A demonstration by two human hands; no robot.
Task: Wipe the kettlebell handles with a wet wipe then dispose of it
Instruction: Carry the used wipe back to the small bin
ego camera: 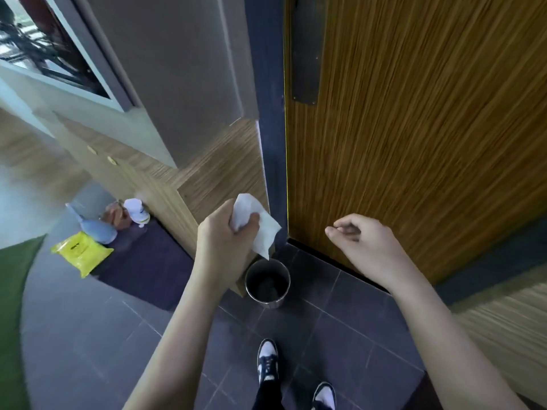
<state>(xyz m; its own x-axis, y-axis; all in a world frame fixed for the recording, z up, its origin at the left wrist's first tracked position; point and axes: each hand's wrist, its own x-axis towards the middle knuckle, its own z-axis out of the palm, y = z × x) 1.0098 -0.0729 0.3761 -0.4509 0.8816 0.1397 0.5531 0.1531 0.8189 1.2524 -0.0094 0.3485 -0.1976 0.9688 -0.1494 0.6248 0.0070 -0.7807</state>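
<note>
We can read no text in this view. The flat yellow plastic wipes packet [80,252] lying on the dark mat carries a small dark printed mark on its top face, but it is too blurred for us to make out any letters. The white plastic bottle [136,211] standing behind it has a band of blue and green across its lower body that looks like a label, and we cannot read any word or brand on it either. The black-and-white sneakers [268,362] show us no legible logo, and we find no number or sign on the striped wooden door [429,128].
</note>
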